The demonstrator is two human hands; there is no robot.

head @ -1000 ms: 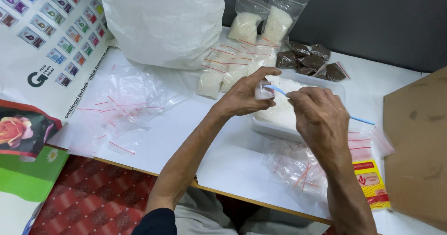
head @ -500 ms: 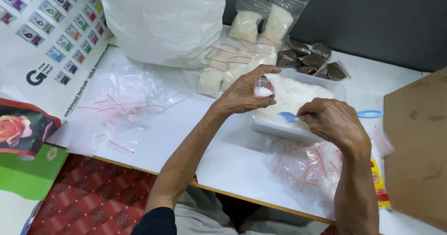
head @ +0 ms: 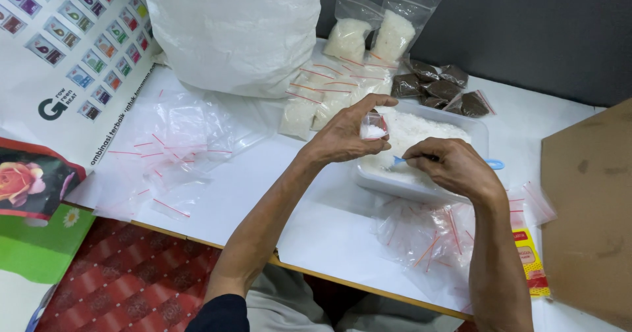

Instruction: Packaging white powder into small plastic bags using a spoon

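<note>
Sack [head: 234, 29] of white woven plastic sat far left on table [head: 263, 194], w/ loose empty zip bags [head: 164, 141] near left and more [head: 428, 240] near right. Clear tub [head: 421, 148] of white powder lay centre-right, filled pouches [head: 368, 32] beyond it. Left hand [head: 345, 134] pinched small zip bag [head: 374, 127] upright over tub's left edge, mouth facing up, long axis roughly vertical. Right hand [head: 454, 167] was closed on blue scoop [head: 401, 161], handle running right, tip pointing left into the powder. Risk, imo: bag mouth is narrow, so a tilted or overfull scoop could spill powder outside tub; a slack pinch could drop bag.
</note>
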